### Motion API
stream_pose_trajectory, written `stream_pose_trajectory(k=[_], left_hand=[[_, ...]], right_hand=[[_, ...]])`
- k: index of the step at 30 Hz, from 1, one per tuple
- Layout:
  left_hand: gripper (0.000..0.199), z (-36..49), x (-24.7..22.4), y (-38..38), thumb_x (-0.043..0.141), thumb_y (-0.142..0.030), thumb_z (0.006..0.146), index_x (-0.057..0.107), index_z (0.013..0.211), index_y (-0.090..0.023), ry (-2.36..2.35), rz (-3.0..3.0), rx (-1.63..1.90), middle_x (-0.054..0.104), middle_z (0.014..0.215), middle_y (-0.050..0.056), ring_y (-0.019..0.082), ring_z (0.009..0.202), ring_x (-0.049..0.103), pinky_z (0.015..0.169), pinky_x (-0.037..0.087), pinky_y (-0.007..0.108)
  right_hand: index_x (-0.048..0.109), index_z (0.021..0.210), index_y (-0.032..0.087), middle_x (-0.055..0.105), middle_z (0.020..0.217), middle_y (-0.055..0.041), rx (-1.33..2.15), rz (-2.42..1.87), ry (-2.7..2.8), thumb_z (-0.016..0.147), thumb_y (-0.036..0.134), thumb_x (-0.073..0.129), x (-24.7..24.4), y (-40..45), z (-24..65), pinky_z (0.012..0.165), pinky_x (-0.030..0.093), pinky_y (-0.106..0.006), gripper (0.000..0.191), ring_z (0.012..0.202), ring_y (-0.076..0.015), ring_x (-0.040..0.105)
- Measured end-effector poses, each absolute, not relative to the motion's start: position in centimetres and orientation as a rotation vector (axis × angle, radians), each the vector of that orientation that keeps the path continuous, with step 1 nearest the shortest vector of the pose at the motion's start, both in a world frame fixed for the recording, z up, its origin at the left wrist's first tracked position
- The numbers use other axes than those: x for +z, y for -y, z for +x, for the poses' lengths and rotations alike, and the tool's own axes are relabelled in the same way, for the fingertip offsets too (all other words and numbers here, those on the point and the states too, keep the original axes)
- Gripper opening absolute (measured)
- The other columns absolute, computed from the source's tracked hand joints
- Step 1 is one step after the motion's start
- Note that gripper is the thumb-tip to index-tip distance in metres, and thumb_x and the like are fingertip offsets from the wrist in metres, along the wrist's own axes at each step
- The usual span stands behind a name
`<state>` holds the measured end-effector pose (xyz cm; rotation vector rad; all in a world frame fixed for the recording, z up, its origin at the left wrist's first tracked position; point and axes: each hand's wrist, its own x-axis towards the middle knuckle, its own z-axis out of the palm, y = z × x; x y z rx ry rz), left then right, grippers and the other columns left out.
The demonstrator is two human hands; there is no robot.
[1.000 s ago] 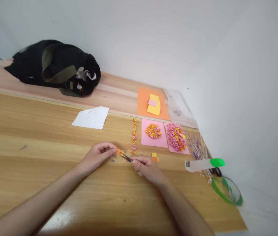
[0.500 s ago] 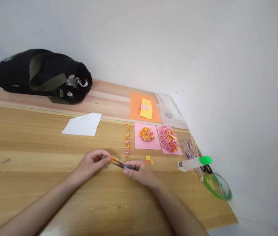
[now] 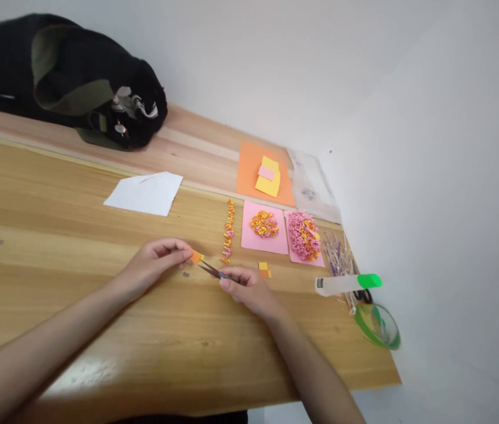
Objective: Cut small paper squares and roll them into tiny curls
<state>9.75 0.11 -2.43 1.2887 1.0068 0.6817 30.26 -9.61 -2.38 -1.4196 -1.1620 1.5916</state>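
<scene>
Between thumb and fingers, my left hand [image 3: 159, 262] pinches a small orange and yellow piece of paper [image 3: 196, 257]. My right hand [image 3: 246, 288] is closed round a pair of scissors [image 3: 212, 271], whose blades are parted and point left at the paper's edge. Just beyond the blades lies a row of small orange, yellow and pink paper curls [image 3: 228, 231]. Two small yellow and orange paper pieces [image 3: 264, 270] rest on the table near my right hand.
Pink sheets carry a small heap of curls [image 3: 264, 224] and a larger heap [image 3: 303, 235]. Behind is an orange sheet [image 3: 245, 171]. At right are a glue bottle [image 3: 338, 285], thin strands [image 3: 340, 253] and a green tape roll [image 3: 371, 330]. White paper [image 3: 143, 194] and a black bag [image 3: 86, 65] lie left.
The view has tilted down and turned slightly. The scissor blades, earlier overlapping the paper, now sit further off, with only the tips at its edge. Both hands keep their hold.
</scene>
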Motion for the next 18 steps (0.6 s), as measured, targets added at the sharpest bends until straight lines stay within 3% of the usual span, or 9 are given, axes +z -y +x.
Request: stream_pose_trajectory(k=[9, 18], left_hand=[[0.026, 10.16, -1.67, 0.28, 0.071, -0.043, 0.066, 0.067, 0.065, -0.018, -0.939, 1.382, 0.603, 0.063, 0.063, -0.001, 0.012, 0.061, 0.053, 0.059, 0.042, 0.023], [0.029, 10.02, -1.80, 0.33, 0.070, -0.047, 0.068, 0.068, 0.068, -0.018, -0.955, 1.432, 0.612, 0.065, 0.065, 0.001, 0.014, 0.063, 0.055, 0.060, 0.044, 0.024]], right_hand=[[0.071, 0.102, 0.018, 0.035, 0.057, 0.0054, 1.601, -1.392, 1.221, 0.078, 0.061, 0.062, -2.33, 9.73, 30.40, 0.051, 0.020, -0.023, 0.050, 0.053, -0.0080, 0.027], [0.073, 0.101, 0.019, 0.042, 0.061, 0.0025, 1.552, -1.416, 1.285, 0.080, 0.058, 0.061, -2.32, 9.70, 30.33, 0.053, 0.024, -0.023, 0.046, 0.058, -0.0099, 0.032]])
